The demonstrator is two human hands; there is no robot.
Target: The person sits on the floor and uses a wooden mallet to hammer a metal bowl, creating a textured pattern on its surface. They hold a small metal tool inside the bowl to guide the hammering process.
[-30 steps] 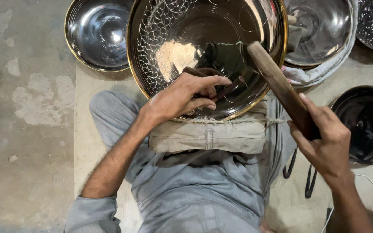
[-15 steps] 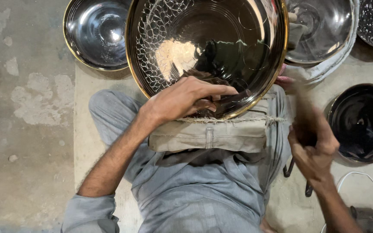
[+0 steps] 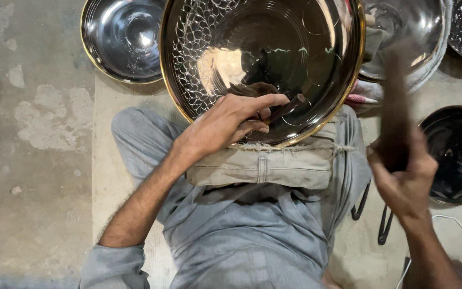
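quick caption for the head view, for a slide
Left hand holds a thin tool against a large metal bowl on the lap; right hand grips a blurred wooden mallet.

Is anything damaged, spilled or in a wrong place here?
Nothing looks spilled or broken. The big bowl stands tilted on a folded cloth, but the left hand steadies it with a punch. The right hand and its mallet are only motion-blurred.

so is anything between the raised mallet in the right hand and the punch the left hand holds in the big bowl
Nothing visible. The right hand holds the blurred wooden mallet up beside the large bowl's rim. The left hand pinches the dark punch against the bowl's inside, its top end bare.
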